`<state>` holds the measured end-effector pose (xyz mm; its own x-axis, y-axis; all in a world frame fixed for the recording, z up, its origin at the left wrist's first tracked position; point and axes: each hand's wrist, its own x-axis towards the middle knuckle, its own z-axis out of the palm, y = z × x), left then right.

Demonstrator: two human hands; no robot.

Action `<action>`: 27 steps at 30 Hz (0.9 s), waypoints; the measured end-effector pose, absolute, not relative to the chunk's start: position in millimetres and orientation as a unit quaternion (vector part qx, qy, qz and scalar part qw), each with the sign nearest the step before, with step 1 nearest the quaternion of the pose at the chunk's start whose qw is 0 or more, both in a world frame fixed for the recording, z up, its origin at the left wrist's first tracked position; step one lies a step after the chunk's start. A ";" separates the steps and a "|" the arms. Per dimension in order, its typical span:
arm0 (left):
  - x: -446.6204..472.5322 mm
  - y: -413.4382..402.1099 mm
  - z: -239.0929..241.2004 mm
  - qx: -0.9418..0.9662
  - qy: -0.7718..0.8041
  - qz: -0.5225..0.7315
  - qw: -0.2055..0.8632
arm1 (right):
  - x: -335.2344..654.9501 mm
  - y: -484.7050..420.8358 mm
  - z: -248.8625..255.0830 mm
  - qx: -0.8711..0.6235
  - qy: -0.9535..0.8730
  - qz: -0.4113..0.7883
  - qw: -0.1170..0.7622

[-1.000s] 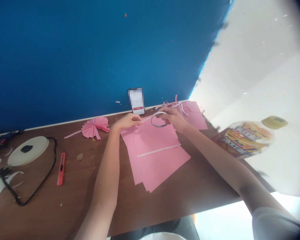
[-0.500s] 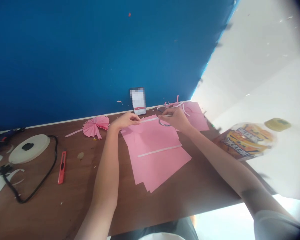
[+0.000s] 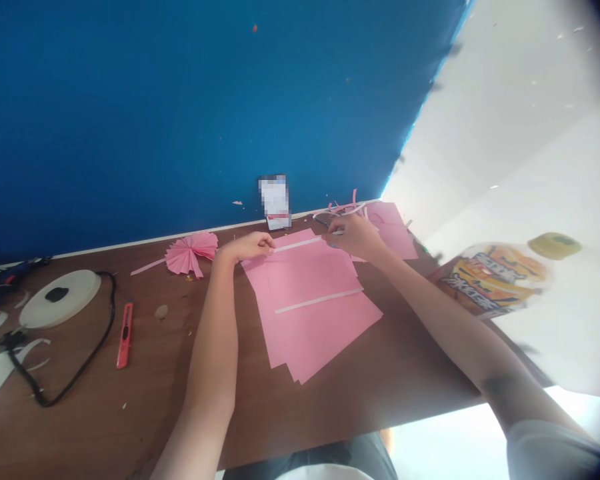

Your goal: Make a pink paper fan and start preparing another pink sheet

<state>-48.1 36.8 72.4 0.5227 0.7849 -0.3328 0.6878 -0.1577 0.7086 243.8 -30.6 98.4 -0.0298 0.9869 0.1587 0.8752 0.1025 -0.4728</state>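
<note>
Several pink paper sheets [image 3: 325, 340] lie overlapped in front of me. A narrow white strip of tape [image 3: 297, 245] stretches along the top sheet's far edge. My left hand [image 3: 250, 247] pinches its left end. At the other end, my right hand [image 3: 353, 235] has its fingers closed on the tape; what else sits under those fingers is mostly hidden. Lower down, a second white strip [image 3: 320, 301] crosses the pink sheets. To the left of my left hand rests a folded pink paper fan [image 3: 192, 254].
A phone [image 3: 275, 200] leans against the blue wall. Pink paper [image 3: 393, 230] and cut strips lie at the back right, near a large bottle [image 3: 500, 277]. On the left are a red box cutter [image 3: 125, 335], a white disc [image 3: 63, 298] and a black cable [image 3: 93, 353].
My left hand has shifted slightly left and down along the far edge. The dark curved loop under my right hand no longer shows clearly. The sheets have stayed put.
</note>
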 end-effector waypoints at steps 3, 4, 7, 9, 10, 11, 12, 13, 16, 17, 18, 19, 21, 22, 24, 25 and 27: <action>-50.7 38.8 70.0 0.761 0.486 0.048 0.426 | 245.4 -30.7 99.7 -0.664 -0.709 0.111 0.211; -51.7 39.2 69.4 0.759 0.489 0.049 0.427 | 246.1 -30.6 100.1 -0.665 -0.709 0.107 0.209; -54.1 39.9 68.1 0.752 0.495 0.051 0.432 | 247.5 -30.4 101.4 -0.672 -0.705 0.103 0.202; -54.7 40.4 67.0 0.746 0.499 0.049 0.438 | 247.6 -30.7 102.3 -0.678 -0.701 0.101 0.194; -54.9 40.8 66.2 0.741 0.504 0.049 0.441 | 247.5 -30.9 102.6 -0.682 -0.700 0.097 0.191; -55.1 41.4 65.3 0.735 0.510 0.049 0.444 | 247.3 -31.2 103.0 -0.684 -0.699 0.093 0.188; -55.5 42.2 64.2 0.728 0.518 0.048 0.446 | 247.2 -31.4 103.1 -0.685 -0.699 0.089 0.184; -56.1 43.0 63.0 0.720 0.528 0.048 0.447 | 247.3 -31.5 103.2 -0.685 -0.700 0.085 0.181; -58.6 45.6 58.8 0.705 0.557 0.040 0.438 | 248.7 -30.9 102.0 -0.688 -0.703 0.072 0.166; -59.4 46.2 57.5 0.704 0.563 0.038 0.432 | 249.5 -30.4 101.2 -0.690 -0.702 0.069 0.162; -60.0 46.8 56.2 0.704 0.568 0.037 0.426 | 250.2 -29.8 100.4 -0.691 -0.702 0.065 0.159; -60.4 47.2 55.2 0.705 0.570 0.037 0.420 | 250.9 -29.3 99.6 -0.692 -0.702 0.061 0.156; -60.4 47.7 53.8 0.708 0.574 0.035 0.410 | 251.8 -28.6 98.6 -0.694 -0.702 0.054 0.150; -60.3 48.0 53.4 0.708 0.578 0.033 0.404 | 252.1 -28.5 98.5 -0.695 -0.702 0.051 0.146; -60.1 48.8 52.7 0.710 0.586 0.030 0.390 | 252.2 -28.8 99.0 -0.700 -0.699 0.045 0.135; -60.1 49.4 52.3 0.711 0.588 0.030 0.384 | 252.3 -29.1 99.4 -0.703 -0.698 0.041 0.129; -60.5 51.0 51.2 0.717 0.587 0.039 0.373 | 252.7 -29.4 99.9 -0.705 -0.699 0.031 0.118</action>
